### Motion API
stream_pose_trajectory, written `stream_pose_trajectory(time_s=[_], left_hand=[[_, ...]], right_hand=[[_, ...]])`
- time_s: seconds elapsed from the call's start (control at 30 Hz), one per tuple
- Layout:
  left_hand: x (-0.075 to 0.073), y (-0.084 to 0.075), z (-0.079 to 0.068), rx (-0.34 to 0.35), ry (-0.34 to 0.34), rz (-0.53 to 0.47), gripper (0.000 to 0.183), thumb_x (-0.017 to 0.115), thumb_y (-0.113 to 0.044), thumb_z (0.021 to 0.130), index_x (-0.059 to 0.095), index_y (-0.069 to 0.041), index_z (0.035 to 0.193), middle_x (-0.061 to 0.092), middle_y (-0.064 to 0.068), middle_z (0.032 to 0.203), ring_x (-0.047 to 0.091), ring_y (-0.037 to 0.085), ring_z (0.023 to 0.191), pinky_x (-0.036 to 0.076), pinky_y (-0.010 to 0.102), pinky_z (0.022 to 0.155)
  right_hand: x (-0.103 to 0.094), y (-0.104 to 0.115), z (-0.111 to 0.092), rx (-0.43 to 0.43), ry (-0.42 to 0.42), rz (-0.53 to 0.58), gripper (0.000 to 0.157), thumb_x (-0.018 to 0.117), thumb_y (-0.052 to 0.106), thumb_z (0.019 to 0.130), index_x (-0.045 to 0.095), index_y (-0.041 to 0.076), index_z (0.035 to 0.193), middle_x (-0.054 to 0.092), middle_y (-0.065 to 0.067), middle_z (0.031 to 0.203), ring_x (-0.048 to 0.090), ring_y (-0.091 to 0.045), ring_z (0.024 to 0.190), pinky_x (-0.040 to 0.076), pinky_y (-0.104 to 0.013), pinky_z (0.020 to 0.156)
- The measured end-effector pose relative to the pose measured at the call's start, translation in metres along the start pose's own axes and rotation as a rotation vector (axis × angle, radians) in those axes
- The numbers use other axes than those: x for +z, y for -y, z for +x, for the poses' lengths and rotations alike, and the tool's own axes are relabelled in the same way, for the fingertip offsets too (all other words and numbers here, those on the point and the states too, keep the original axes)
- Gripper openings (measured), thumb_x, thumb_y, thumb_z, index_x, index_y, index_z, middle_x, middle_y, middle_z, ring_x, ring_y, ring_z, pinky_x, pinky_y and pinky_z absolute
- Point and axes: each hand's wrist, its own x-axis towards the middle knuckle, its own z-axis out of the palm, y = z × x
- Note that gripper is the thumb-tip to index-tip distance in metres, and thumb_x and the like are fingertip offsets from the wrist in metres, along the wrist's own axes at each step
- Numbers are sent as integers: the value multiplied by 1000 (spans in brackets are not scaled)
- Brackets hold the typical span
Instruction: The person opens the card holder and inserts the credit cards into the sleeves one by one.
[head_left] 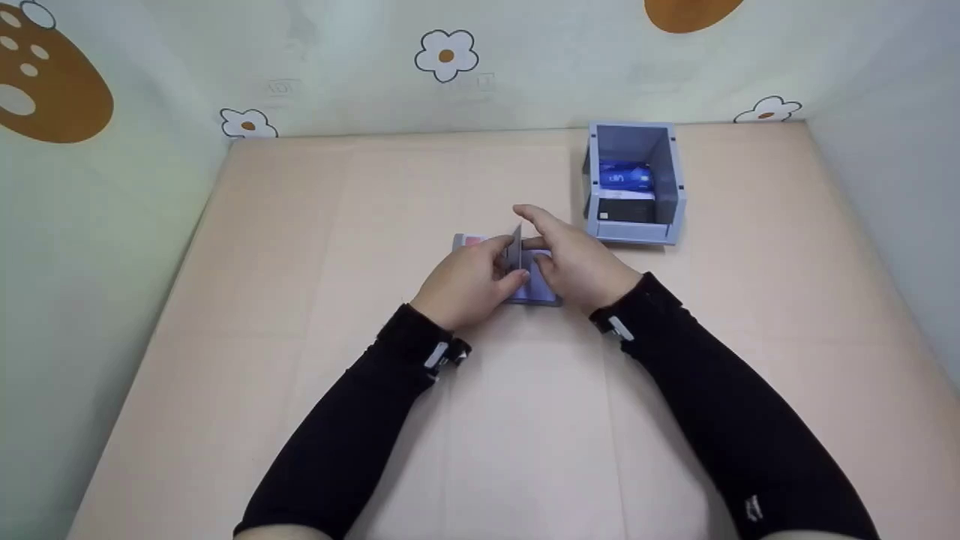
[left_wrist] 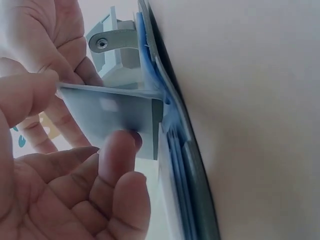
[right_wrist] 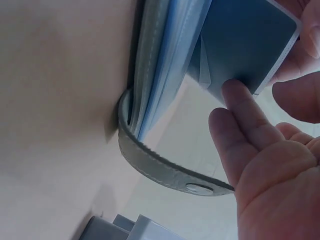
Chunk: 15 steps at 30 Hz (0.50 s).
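A grey snap-strap card holder with clear bluish sleeves lies opened on the table. Out of it stands a thin grey card, upright and partly inside a sleeve. My left hand pinches this card between thumb and fingers. On the card's other side is my right hand, its fingers extended and a fingertip touching the card's face. The strap hangs loose beside the right palm, its snap undone. How deep the card sits in the sleeve is hidden.
A grey-blue bin stands behind the right hand. Inside it lie a blue packet and a black box. A beige cloth covers the table, and patterned walls rise at its back and sides.
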Motion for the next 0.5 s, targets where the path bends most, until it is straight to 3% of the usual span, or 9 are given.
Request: stream_pose_trajectory(time_s=[0.2, 0.33, 0.5], left_hand=[[-6, 0, -1, -29, 1, -23, 65, 63, -35, 101, 44, -14, 160, 75, 6, 127, 69, 19, 117, 55, 41, 103], [-9, 1, -2, -38, 5, -24, 67, 58, -26, 99, 40, -17, 163, 72, 10, 133, 68, 19, 111, 56, 40, 98], [-12, 3, -1, -57, 5, 14, 61, 56, -18, 97, 49, -14, 157, 72, 8, 129, 64, 20, 109, 53, 41, 103]], right_hand=[[0, 0, -1, -26, -6, -9, 72, 52, -8, 99, 28, 9, 165, 37, -16, 169, 64, -26, 134, 55, -43, 107], [0, 1, -1, -8, -24, 1, 69, 51, -8, 100, 31, 9, 164, 41, -16, 167, 66, -26, 132, 54, -43, 109], [-5, 2, -1, -7, -96, -1, 54, 51, -4, 103, 44, 5, 156, 51, -16, 159, 71, -26, 122, 56, -41, 106]])
